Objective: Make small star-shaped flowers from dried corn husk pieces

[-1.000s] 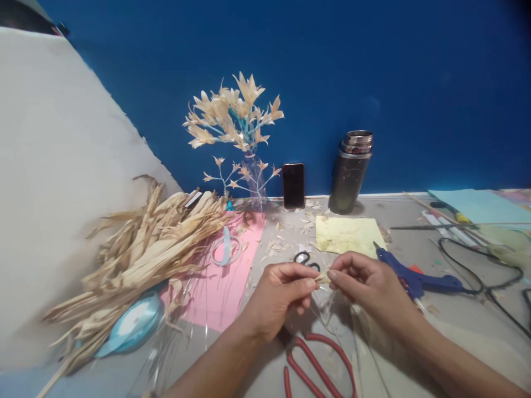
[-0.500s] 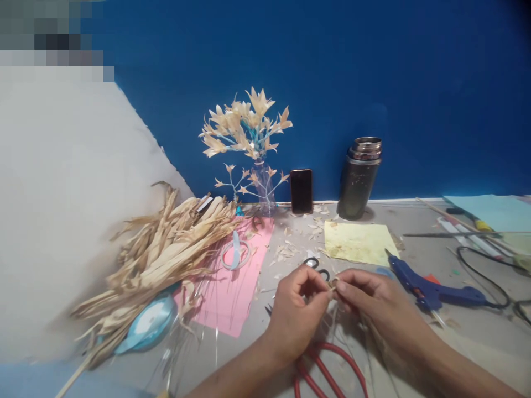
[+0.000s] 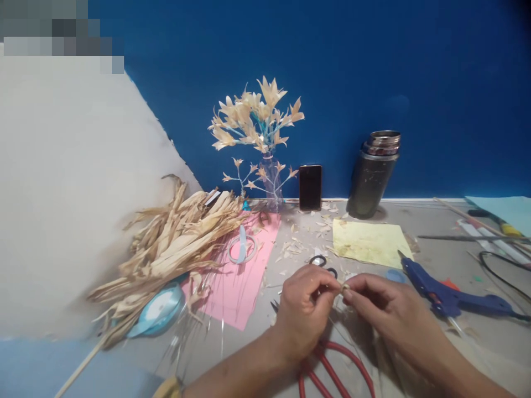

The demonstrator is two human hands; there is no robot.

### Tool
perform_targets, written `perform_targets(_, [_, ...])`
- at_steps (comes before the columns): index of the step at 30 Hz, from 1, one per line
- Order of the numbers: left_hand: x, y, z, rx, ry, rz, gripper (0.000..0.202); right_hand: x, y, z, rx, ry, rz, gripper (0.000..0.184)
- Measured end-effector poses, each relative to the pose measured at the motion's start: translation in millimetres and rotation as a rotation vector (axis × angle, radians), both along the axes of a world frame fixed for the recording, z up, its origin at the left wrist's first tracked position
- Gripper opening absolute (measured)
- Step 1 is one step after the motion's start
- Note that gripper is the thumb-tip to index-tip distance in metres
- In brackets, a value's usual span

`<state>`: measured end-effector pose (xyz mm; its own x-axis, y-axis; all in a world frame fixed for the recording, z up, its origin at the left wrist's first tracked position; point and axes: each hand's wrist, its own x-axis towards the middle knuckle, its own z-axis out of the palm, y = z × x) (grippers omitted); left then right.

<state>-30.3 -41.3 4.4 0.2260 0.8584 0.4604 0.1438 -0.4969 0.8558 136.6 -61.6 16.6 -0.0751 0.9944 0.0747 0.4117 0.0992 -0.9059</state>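
Observation:
My left hand (image 3: pixel 305 312) and my right hand (image 3: pixel 388 312) meet fingertip to fingertip above the table. Between them is a small tan piece (image 3: pixel 344 288), which looks like dried corn husk; both hands pinch it, and the fingers hide most of it. A thin wire-like strand shows below the fingers. Beneath my wrists lie red scissor-like handles (image 3: pixel 326 371), partly covered. Just behind my left hand are black-handled scissors (image 3: pixel 317 260), their blade tips poking out to its left. A blue glue gun (image 3: pixel 454 298) lies right of my right hand.
Dried corn husks (image 3: pixel 186 237) and a light-blue ribbon roll (image 3: pixel 160 312) lie left, beside pink paper (image 3: pixel 251 284). Husk flowers (image 3: pixel 249 124) stand in a clear bottle (image 3: pixel 271 185). Along the blue wall are a phone (image 3: pixel 310 188) and a flask (image 3: pixel 373 179). Yellow paper (image 3: pixel 367 240) lies before the flask.
The whole scene has shifted slightly to the right in view. Both hands keep their pinch, with the left fingers a little more curled over the small piece.

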Motion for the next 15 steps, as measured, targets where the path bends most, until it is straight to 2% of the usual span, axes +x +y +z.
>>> perform_targets(2, [-0.4,1.2,-0.3,0.002,-0.020,-0.004,0.012,0.0,0.5,-1.0,0.011,-0.004,0.003,0.027])
perform_targets(3, [-0.2,1.7,0.2,-0.049,-0.037,0.010,0.009,0.0,0.5,-1.3,0.026,-0.004,0.003,0.026])
perform_targets(7, [3.3,2.6,3.8,-0.448,-0.139,0.009,0.005,-0.6,-1.0,-2.4,0.147,-0.033,-0.014,0.024])
perform_targets(9, [5.4,1.4,4.9,-0.533,-0.148,-0.004,0.005,-1.3,-1.9,-3.8,0.217,-0.073,-0.028,0.024])
perform_targets(11, [6.4,-1.1,5.2,-0.446,-0.083,0.029,0.007,-2.0,-2.3,-5.3,0.252,-0.110,-0.033,0.023])
perform_targets(15, [4.6,-6.4,3.4,-0.129,0.063,0.028,0.014,-1.5,-2.5,-7.4,0.279,-0.140,-0.047,0.021])
